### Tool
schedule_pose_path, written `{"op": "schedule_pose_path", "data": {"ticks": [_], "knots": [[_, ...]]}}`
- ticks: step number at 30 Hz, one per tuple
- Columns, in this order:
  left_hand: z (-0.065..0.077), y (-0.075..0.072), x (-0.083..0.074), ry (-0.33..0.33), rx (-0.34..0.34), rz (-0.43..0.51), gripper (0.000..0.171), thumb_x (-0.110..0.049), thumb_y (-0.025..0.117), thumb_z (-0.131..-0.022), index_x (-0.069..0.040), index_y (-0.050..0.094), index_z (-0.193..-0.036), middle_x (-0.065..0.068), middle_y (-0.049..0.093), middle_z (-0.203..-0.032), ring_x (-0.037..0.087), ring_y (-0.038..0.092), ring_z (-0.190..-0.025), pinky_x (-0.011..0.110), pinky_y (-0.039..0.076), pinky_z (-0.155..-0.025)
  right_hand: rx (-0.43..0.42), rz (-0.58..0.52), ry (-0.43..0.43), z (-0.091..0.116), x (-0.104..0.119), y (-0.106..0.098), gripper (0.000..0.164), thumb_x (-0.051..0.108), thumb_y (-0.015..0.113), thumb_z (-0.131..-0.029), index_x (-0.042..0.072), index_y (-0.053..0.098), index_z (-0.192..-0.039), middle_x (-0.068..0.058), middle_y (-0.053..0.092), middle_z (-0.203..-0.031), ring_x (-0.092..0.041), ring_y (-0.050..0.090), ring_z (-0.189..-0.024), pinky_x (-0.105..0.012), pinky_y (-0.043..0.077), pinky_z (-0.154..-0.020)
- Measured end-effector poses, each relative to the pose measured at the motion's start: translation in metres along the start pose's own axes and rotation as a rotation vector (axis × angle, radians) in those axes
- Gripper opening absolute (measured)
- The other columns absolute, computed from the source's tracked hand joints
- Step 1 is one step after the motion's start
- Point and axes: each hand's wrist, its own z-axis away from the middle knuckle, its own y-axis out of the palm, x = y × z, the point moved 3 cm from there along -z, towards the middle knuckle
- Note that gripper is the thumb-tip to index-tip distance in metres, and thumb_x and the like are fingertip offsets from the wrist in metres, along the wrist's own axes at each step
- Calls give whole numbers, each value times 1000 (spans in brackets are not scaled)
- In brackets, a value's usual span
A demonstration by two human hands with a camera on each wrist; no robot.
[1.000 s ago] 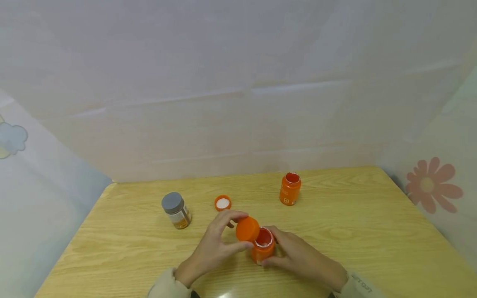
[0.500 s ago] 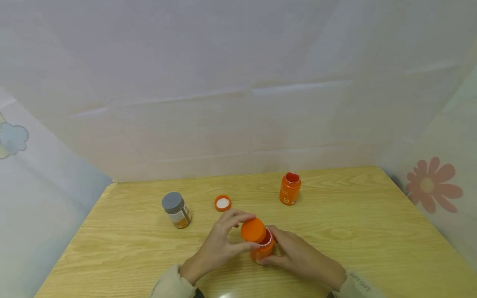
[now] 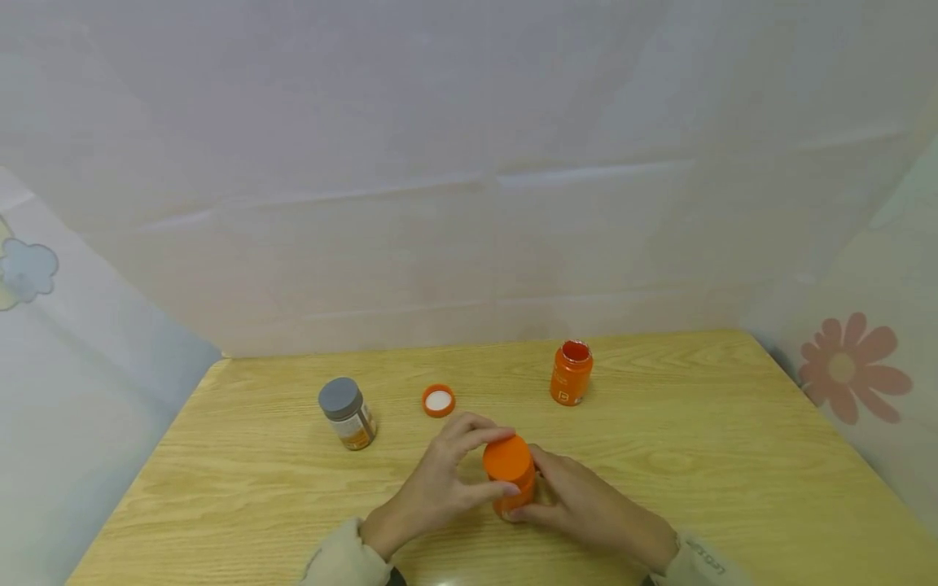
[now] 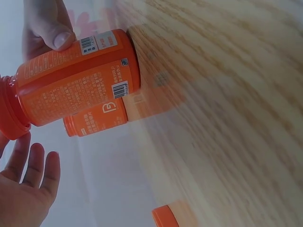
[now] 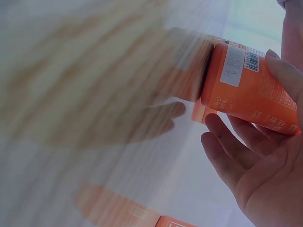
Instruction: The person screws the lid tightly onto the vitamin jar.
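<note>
An orange lid [image 3: 508, 458] sits over the mouth of an orange plastic bottle [image 4: 75, 80], which stands upright on the table. My left hand [image 3: 443, 484] pinches the lid between thumb and fingers from the left. From the other side, my right hand [image 3: 586, 500] grips the bottle's body, its thumb on the near side. Printed labels and a barcode show on the bottle in both wrist views. In the head view the lid now hides the bottle's opening.
Farther back on the wood-grain table [image 3: 681, 456] stands a second orange bottle [image 3: 571, 373], uncapped. A loose orange lid [image 3: 438, 400] lies with its white inside up. At the left is a jar with a grey lid [image 3: 340, 399]. Behind the table hangs a pale cloth [image 3: 469, 244].
My left hand has moved right with the orange lid, from beside the bottle's mouth to on top of it, covering the opening. My right hand has stayed on the bottle.
</note>
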Motion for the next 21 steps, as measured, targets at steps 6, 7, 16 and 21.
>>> {"op": "schedule_pose_path", "data": {"ticks": [6,7,16,21], "knots": [[-1,1,-2,-5,33,-32,52,-21,84,-80,-13,66,-128,-1,59,-123,14,49,-119,33,49,-101,-10,11,0,0,1,0,57,52,64,-91,32,42,-140,18,60,-127,-1,58,-111,-35,52,-100],[-2,1,-2,-6,39,-38,52,-21,84,-80,-13,66,-128,-1,58,-123,14,49,-119,33,49,-101,-12,11,-1,0,1,0,57,51,65,-91,32,43,-140,18,61,-125,-1,58,-109,-35,52,-99],[-3,2,-4,-20,103,-29,49,-23,80,-84,-12,64,-130,-2,57,-125,13,49,-119,32,48,-102,-33,36,-13,1,0,0,55,53,65,-90,29,46,-136,18,62,-123,0,59,-106,-34,53,-98],[-3,2,-3,-14,135,-37,51,-21,79,-85,-13,63,-132,-2,56,-128,14,49,-121,33,48,-103,-32,45,-13,2,0,0,61,55,64,-91,27,43,-141,15,62,-126,-2,59,-110,-36,53,-98]]}}
